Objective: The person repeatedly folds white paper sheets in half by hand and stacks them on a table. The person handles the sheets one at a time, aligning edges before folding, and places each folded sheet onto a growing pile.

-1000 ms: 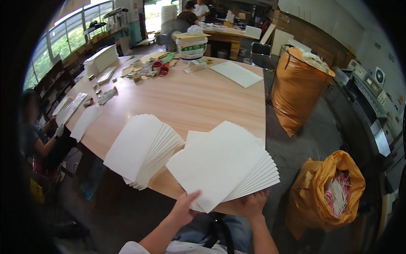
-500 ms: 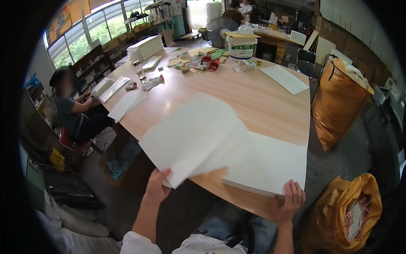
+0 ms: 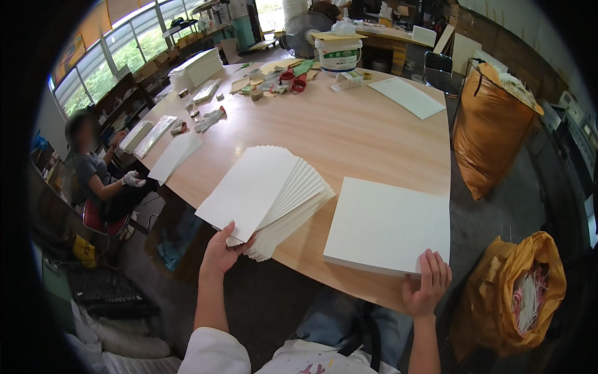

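A fanned sheaf of white paper sheets (image 3: 250, 190) lies at the near left edge of the table, its leaves spread toward the right. My left hand (image 3: 223, 250) pinches the sheaf's near corner, thumb on top and fingers underneath. To the right sits a thick, squared stack of white paper (image 3: 387, 223), with bare wood between it and the fan. Around that stack's near right corner my right hand (image 3: 427, 283) is closed, thumb against the front side and fingers over the corner.
The wooden table (image 3: 349, 140) bears a white bucket (image 3: 337, 55), tape rolls (image 3: 298, 85), a glove (image 3: 210, 119), a white board (image 3: 408, 98) and more paper stacks (image 3: 194, 68). A person (image 3: 93, 168) sits at the left. Orange sacks (image 3: 489, 134) stand on the right.
The white sheets in my left hand have come down onto the table, separate from the squared stack, in a spread fan. My right hand stays at the stack's corner. The seated person's gloved hand has lowered.
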A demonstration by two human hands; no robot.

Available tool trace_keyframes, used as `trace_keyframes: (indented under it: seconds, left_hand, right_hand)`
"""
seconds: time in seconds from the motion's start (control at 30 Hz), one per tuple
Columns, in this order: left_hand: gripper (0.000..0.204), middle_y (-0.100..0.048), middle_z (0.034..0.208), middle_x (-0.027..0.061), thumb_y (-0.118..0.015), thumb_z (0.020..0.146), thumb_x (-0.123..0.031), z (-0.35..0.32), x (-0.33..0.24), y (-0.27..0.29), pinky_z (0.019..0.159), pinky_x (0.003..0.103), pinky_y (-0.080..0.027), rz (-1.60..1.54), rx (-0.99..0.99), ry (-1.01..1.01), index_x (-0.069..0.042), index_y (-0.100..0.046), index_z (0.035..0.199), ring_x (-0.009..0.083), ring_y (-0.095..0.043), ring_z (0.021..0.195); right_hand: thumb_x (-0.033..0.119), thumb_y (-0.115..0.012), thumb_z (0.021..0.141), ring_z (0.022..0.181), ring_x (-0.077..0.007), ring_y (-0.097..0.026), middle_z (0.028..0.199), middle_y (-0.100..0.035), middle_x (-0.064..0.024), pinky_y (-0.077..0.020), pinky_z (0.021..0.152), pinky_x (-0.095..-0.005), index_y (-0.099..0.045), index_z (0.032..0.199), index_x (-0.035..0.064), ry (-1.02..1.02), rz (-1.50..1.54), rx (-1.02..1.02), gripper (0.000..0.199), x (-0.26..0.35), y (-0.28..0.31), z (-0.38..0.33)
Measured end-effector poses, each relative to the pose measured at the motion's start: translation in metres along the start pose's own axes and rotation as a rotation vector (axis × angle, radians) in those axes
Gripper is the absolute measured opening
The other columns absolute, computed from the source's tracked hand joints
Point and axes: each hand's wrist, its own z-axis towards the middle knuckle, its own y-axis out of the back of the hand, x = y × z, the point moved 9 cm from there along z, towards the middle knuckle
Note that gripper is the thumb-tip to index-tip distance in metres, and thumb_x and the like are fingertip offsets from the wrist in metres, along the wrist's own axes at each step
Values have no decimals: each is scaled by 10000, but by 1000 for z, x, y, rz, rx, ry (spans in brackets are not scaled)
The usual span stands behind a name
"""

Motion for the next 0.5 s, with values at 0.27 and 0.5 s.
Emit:
trace_keyframes:
  seconds: [0.27,0.5]
  left_hand:
    - [637,-728,1421,215,-605,1189,-518,-2,-13,3,1045,530,-653,268,38,73,11,-562,1541,398,-772,1228]
    - [779,-830,1031,226,-408,1190,-698,-30,-2,67,831,507,-691,553,44,107,2,-741,1116,366,-830,888]
  right_hand:
    - [304,-732,1003,1493,-362,-606,1564,-695,-138,-376,1273,-549,-667,1497,62,-1,1,-9,554,1,-1,3]
    - [242,-715,987,1555,-402,-549,1647,-607,-205,-343,1328,-585,-635,1520,39,-41,159,43,576,-1,12,5]
